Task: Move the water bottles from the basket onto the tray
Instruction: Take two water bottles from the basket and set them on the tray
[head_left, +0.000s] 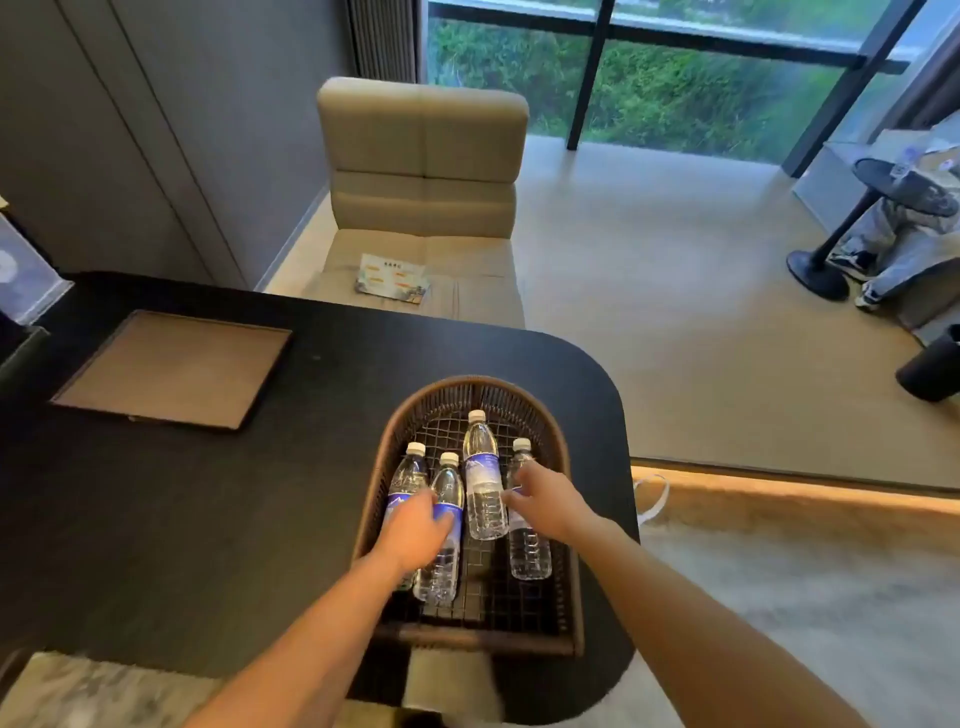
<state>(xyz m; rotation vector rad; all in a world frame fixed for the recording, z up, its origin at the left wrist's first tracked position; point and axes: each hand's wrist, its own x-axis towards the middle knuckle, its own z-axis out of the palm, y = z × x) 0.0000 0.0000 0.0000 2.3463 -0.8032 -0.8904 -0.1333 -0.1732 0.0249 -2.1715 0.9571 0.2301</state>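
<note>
Bottles lie flat in the basket (563, 452); our left hand (415, 530) and right hand (545, 501) curl loosely over two, not yet clamped. We should wrap fully before lifting toward the tray (171, 371).

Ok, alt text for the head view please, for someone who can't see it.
Both hands reach into a wicker basket holding four water bottles: left hand on the left pair, right hand on the rightmost. The tray sits bare on the black table.

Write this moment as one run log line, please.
left hand: on two left water bottles | right hand: on rightmost bottle | basket: four bottles | tray: no bottles
</note>
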